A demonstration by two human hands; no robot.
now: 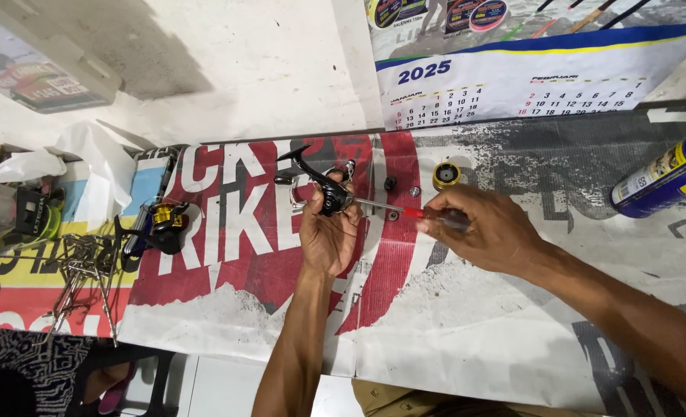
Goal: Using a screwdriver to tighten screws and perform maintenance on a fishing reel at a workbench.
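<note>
My left hand (pixel 327 235) grips a black spinning fishing reel (pixel 321 184) above the middle of the banner-covered table, its handle pointing up and left. In my right hand (pixel 486 230) is a screwdriver (pixel 404 209) with a red and dark handle; its thin metal shaft points left and the tip touches the reel's body. A small black cap (pixel 390 184), a tiny metal piece (pixel 414 191) and a yellow and black round part (pixel 446 174) lie on the table just beyond the screwdriver.
A black and gold reel (pixel 157 225) lies at the left beside a pile of metal pieces (pixel 80 266) and white plastic bags (pixel 88 158). A blue and yellow spray can (pixel 667 176) rests at the right. A calendar (pixel 513 73) hangs on the wall behind.
</note>
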